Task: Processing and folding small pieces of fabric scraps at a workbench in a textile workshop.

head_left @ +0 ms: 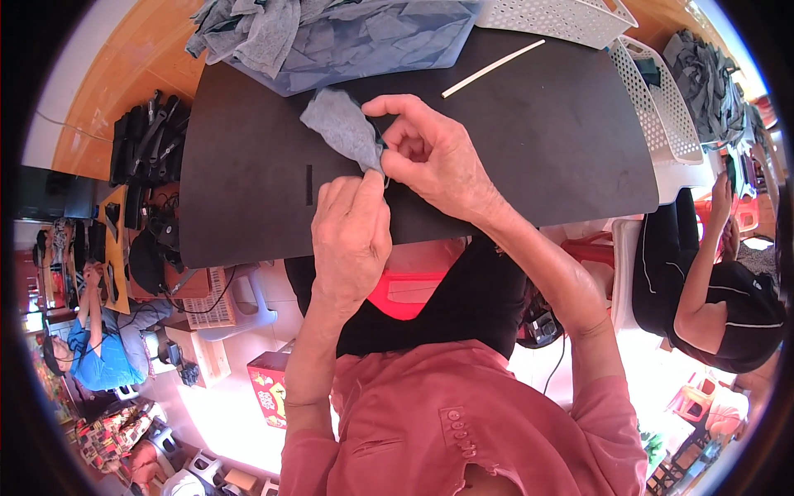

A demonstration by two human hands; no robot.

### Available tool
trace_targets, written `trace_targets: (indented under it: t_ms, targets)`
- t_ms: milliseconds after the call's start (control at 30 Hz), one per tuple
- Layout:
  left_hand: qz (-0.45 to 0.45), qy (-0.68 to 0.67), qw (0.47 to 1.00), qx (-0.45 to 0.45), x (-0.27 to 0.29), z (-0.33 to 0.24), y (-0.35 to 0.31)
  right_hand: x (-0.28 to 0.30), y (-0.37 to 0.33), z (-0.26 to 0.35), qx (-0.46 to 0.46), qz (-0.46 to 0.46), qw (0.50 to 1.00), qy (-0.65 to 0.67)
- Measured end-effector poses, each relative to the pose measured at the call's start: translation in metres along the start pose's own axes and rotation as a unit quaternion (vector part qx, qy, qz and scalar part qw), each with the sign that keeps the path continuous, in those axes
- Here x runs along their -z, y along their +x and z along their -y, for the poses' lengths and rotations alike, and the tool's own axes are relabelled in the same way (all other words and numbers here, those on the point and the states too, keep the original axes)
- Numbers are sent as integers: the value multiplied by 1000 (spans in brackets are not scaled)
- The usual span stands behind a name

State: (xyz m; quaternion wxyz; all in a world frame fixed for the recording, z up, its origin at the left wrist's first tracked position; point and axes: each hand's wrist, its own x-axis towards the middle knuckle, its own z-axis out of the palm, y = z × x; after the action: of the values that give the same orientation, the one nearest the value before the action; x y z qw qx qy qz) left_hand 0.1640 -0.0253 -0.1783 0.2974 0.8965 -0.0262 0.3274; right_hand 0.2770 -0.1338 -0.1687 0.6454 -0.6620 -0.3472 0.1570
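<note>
Cloth (337, 120), grey-blue, is pinched at its lower end by left hand (351, 227); right hand (442, 157), fingers curled, is positioned at its right edge, grip indeterminable.

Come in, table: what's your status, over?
Left hand holds near end of grey cloth. Right hand at its right edge. White stick lies clear of both.

Left hand (351, 230) beside curled right hand (445, 164)

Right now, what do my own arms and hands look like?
Your left hand and right hand are bare, without gloves, and no watch or bracelet shows. The forearms are uncovered below plain, reddish-pink, roughly elbow-length sleeves that match the shirt.
</note>
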Motion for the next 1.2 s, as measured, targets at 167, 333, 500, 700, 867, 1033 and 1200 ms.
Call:
trace_targets:
  t_ms: [167,333,500,700,867,1033,1200]
  targets:
    - [5,-39,999,17,-3,1,3,6,10,-9,118,8,989,-87]
    - [-6,-203,963,177,6,1,-2,0,-2,-1,76,-3,995,-59]
    - [-90,-127,981,117,10,3,2,-8,-9,0,94,-2,993,-72]
    - [-1,-199,957,210,13,7,3,-7,-10,1,-1,-9,995,100]
    - [-24,-253,937,238,17,4,5,-6,-10,-3,-84,25,975,205]
    - [48,-219,945,237,16,-1,-1,-7,-9,-2,-85,5,977,197]
    - [12,-69,996,61,15,-3,-10,-14,-11,-10,-74,-8,976,206]
